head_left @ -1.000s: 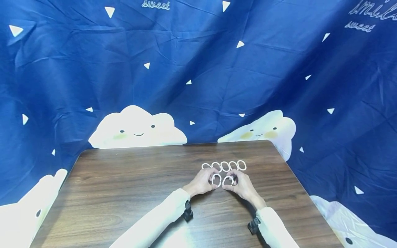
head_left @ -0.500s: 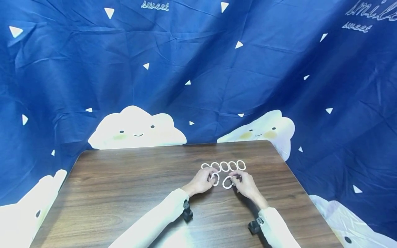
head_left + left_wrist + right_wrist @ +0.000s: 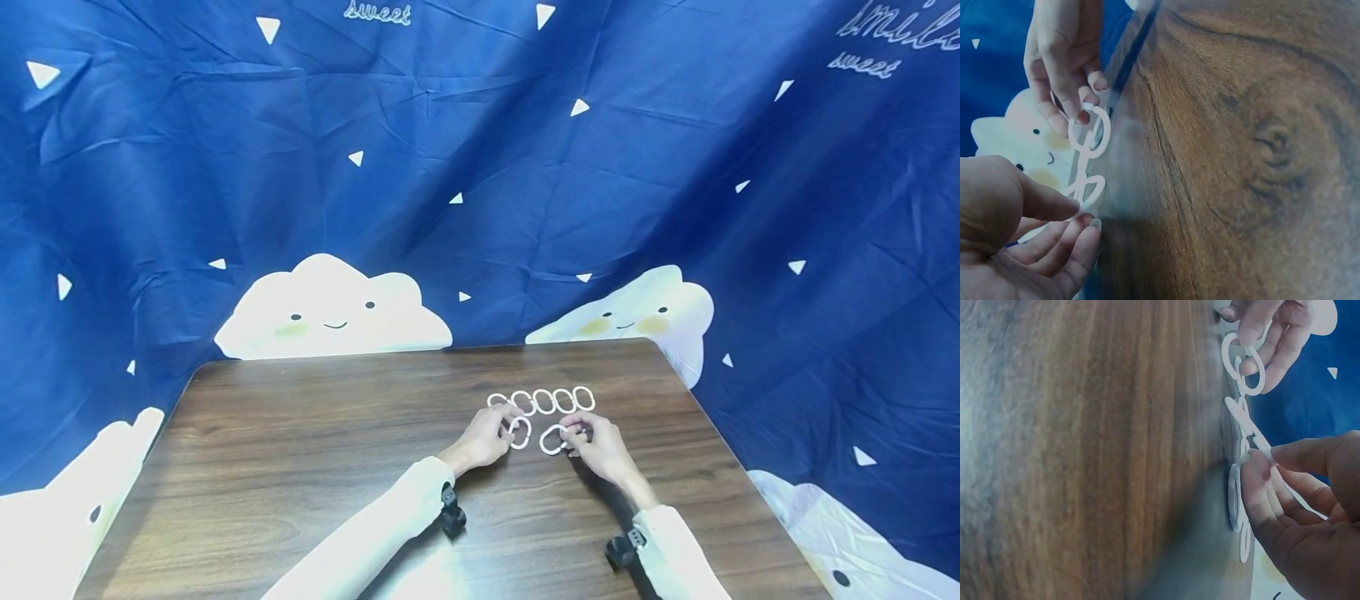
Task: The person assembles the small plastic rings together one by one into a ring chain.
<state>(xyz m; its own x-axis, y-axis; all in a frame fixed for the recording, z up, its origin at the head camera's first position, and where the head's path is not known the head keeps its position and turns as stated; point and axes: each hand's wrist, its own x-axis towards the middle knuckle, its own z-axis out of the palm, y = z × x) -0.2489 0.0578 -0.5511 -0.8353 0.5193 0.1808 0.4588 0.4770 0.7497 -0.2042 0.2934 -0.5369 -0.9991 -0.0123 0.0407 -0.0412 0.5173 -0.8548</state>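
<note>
In the head view my left hand (image 3: 483, 437) pinches a white oval ring (image 3: 528, 433) between thumb and fingers, the ring facing the camera. Just right of it, my right hand (image 3: 600, 446) pinches a second white oval ring (image 3: 543, 443), tilted, by its right side. A gap lies between these two rings in the head view. The right wrist view shows the right hand's ring (image 3: 1238, 414) nearly edge-on, and a further white strip (image 3: 1300, 501) runs between the fingers of that hand. Part of each held ring is hidden by fingertips.
Behind the hands, a row of several white oval rings (image 3: 543, 402) lies on the brown wooden table (image 3: 315, 467); the left hand's fingers overlap the leftmost one. A blue curtain (image 3: 480, 167) with smiling clouds hangs beyond the table's far edge. Black wrist cameras (image 3: 453, 510) sit on both wrists.
The right hand has shifted slightly right, its thumb moving from the ring's lower edge to its side. The left hand has drawn a little left, so the two held rings stand farther apart.
</note>
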